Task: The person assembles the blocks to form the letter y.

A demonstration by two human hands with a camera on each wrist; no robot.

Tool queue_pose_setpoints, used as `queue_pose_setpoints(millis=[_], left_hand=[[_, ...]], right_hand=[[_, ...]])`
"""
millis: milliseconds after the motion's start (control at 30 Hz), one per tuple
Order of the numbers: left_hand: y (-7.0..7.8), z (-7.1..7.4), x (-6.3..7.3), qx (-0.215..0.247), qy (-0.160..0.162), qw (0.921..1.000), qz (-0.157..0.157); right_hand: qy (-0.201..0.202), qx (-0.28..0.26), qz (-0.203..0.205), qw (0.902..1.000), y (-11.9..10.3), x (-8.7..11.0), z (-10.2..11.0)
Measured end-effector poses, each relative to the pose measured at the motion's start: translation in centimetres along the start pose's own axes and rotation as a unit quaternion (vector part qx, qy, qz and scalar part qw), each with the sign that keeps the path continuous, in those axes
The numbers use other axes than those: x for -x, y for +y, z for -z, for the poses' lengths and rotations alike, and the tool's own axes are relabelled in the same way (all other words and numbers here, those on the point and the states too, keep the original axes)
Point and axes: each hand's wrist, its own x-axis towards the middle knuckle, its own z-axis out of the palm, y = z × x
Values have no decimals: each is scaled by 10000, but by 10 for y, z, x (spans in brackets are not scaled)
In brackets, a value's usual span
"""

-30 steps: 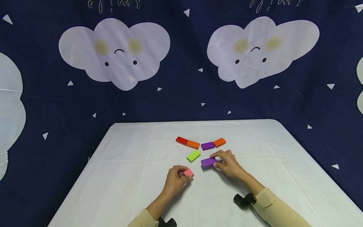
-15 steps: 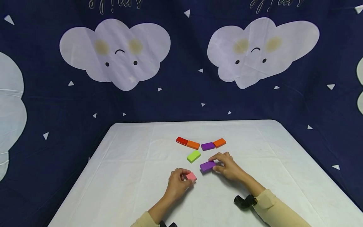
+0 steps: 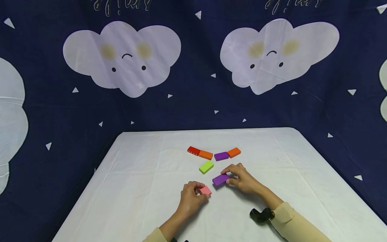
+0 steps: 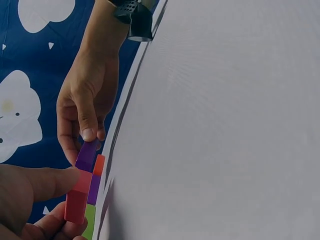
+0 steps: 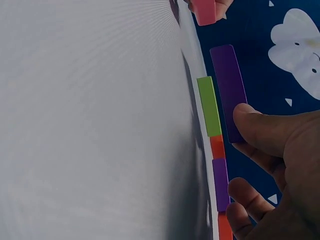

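Observation:
Between thumb and fingers, my left hand (image 3: 191,198) pinches a pink block (image 3: 206,191); the left wrist view shows the pink block (image 4: 78,199) close up. To its right, my right hand (image 3: 243,178) pinches one end of a purple block (image 3: 220,180), whose long free end points left toward the pink one. In the right wrist view the held purple block (image 5: 229,92) stands apart from the pink block (image 5: 205,11). Just beyond both hands a lime green block (image 3: 206,167) lies flat on the white table.
Farther back lie a red block (image 3: 194,150) touching an orange block (image 3: 206,154), and another purple block (image 3: 221,156) touching a second orange block (image 3: 234,152). The white-covered table (image 3: 145,188) ends at a dark blue cloth (image 3: 193,114) printed with clouds.
My left hand has shifted a little right and nearer with the pink block. The right hand has drawn the purple block slightly nearer and left. The blocks on the table stay put.

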Motion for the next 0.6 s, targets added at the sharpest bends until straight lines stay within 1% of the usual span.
queue_pose_setpoints(millis=[200, 433, 600], left_hand=[[-1, -4, 0, -162, 61, 9998, -62], [-1, -6, 2, -387, 112, 9988, -274], [0, -9, 2, -545, 154, 9978, -349]], right_hand=[[-31, -1, 256, 9997, 1, 1, 0], [-239, 2, 275, 9993, 1, 2, 1], [-242, 64, 394, 9989, 2, 3, -1]])
